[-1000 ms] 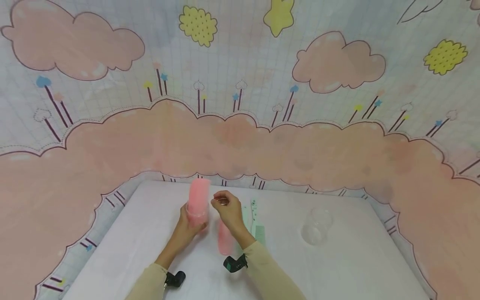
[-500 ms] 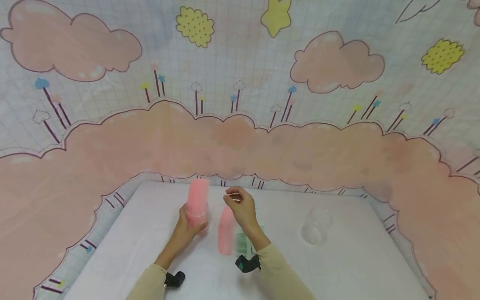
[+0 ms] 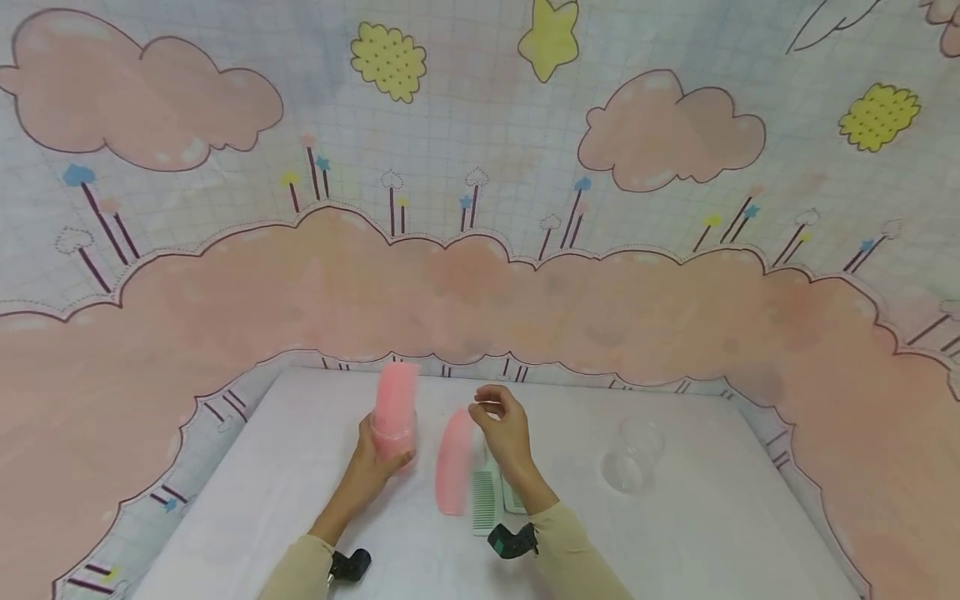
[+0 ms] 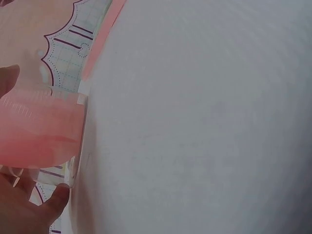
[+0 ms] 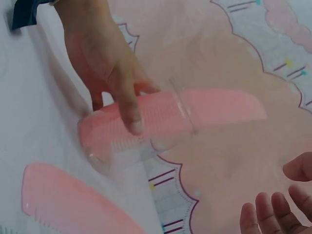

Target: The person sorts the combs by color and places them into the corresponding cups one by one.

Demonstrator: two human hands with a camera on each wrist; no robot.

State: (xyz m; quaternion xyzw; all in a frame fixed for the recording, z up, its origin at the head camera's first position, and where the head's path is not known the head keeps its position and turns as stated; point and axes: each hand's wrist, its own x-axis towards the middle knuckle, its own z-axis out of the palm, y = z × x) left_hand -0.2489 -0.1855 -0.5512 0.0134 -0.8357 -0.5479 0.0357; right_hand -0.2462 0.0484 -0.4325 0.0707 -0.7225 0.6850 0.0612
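Observation:
My left hand (image 3: 369, 467) grips a clear plastic cup (image 5: 163, 141) around its side. A pink comb (image 3: 396, 400) stands in that cup, its upper part sticking out above the rim. To the right, a second pink comb (image 3: 452, 467) lies on the white table. Beside it are two pale green combs, the nearer green comb (image 3: 483, 500) toothed side visible and the other green comb (image 3: 513, 498) partly covered by my right arm. My right hand (image 3: 506, 429) hovers over the green combs' far ends, fingers loosely bent and holding nothing; its fingertips (image 5: 263, 207) show in the right wrist view.
Clear plastic ware (image 3: 628, 471), seemingly two cups end to end, lies on the right side of the table (image 3: 720, 517). A patterned cloth backdrop (image 3: 480, 300) rises behind the table's far edge.
My right hand has moved right, away from the cup, uncovering more of the second pink comb and the nearer green comb. My left hand keeps the cup in nearly the same place.

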